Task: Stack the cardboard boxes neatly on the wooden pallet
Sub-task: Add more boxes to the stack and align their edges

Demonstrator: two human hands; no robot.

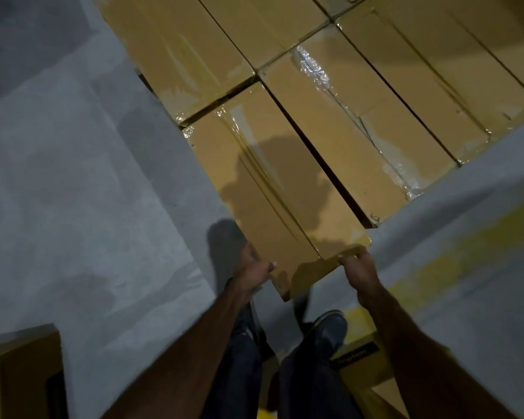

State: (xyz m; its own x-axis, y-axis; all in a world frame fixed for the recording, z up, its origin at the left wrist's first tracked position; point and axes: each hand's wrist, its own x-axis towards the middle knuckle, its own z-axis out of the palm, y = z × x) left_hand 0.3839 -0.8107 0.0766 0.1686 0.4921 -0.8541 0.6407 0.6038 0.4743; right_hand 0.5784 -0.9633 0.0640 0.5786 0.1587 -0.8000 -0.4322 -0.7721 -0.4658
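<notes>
**Both hands grip the near end of a long box**

Head view: a dim room with a grey concrete floor (73,176) and a yellow painted line (454,261) right of the fingers. Beyond the fingertips, taped cardboard boxes (360,122) lie side by side. The left hand (253,272) and right hand (359,267) curl round the near end of the nearest box (273,189), thumbs on top.

There is one view only, from the person's head, tilted steeply down and a little forward. It sits close above the left hand (254,269) and right hand (359,267), with taped boxes (345,122) beyond them and grey floor (73,176) left of the left hand.
</notes>
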